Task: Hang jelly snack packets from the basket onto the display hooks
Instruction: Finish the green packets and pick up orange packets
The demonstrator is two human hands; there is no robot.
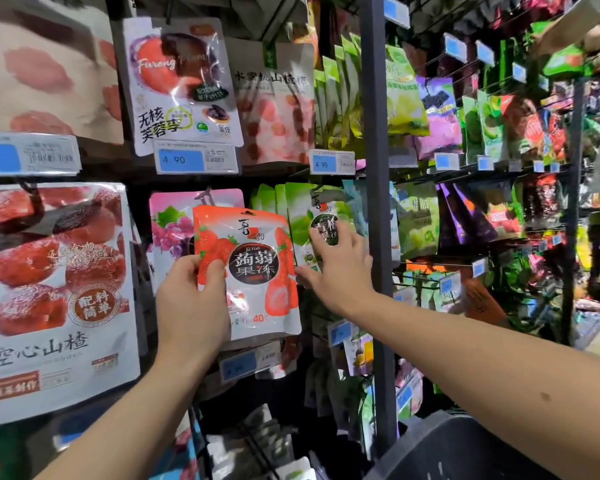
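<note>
My left hand grips a red strawberry jelly packet by its left edge and holds it up in front of the display. Just behind its top edge a hook carries a pink grape jelly packet. My right hand reaches to the right of it, fingers spread, touching the front green jelly packet of a hanging row. The dark basket shows at the bottom right; its contents are hidden.
Large hawthorn bags hang at the left. Plum and peach snack packets hang above, with blue price tags below them. A dark upright post divides the racks. Another person's arm reaches in at the top right.
</note>
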